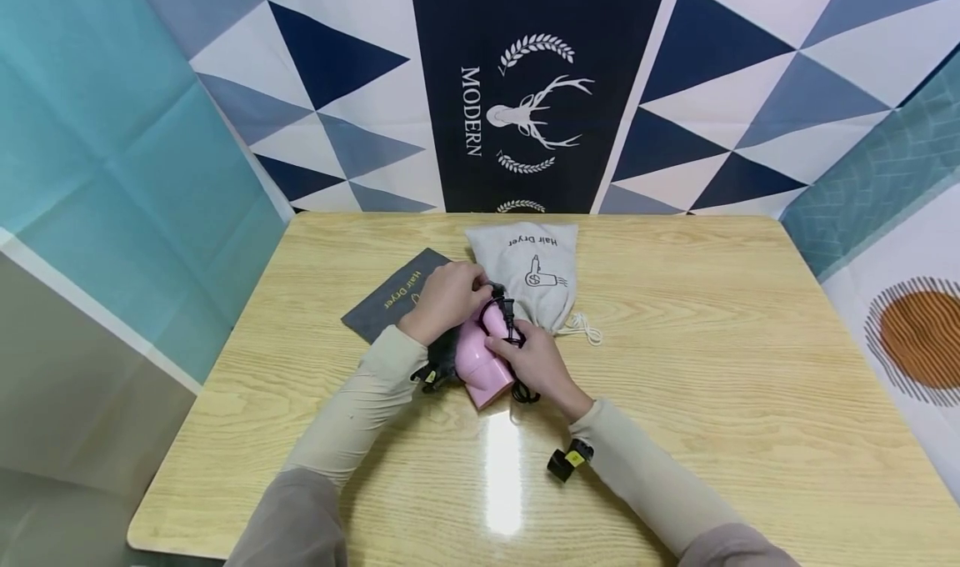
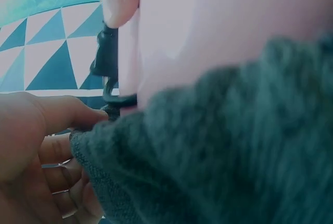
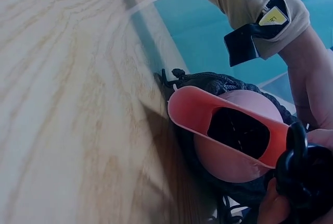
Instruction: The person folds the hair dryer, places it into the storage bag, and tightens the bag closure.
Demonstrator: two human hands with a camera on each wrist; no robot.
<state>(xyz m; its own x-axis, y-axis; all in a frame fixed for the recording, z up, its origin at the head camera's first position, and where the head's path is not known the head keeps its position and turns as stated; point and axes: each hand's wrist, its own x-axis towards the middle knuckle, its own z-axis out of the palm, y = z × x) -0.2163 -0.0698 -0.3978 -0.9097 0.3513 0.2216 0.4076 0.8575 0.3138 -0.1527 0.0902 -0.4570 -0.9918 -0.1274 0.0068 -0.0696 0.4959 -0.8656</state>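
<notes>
A pink hair dryer (image 1: 480,363) lies tilted with its wide nozzle towards the person. Dark grey drawstring bag (image 1: 390,296), lettered "Hair Dryer", lies flat at its far end, while its gathered mouth bunches around the dryer. My left hand (image 1: 446,296) pinches the edge of that cloth (image 2: 223,151), thumb and fingertip together beside the dryer. My right hand (image 1: 536,358) grips the dryer along with its black cord (image 3: 296,156), thumb on the pink body. The cord's plug (image 1: 508,310) lies against the dryer. In the right wrist view, the open nozzle (image 3: 187,109) faces the camera.
Beyond the hands, a light grey drawstring bag (image 1: 517,258) printed "Hair Dryer" lies flat, its white cord (image 1: 585,329) looped at the right. The wooden table (image 1: 712,342) meets a patterned cloth wall (image 1: 360,92) at the back.
</notes>
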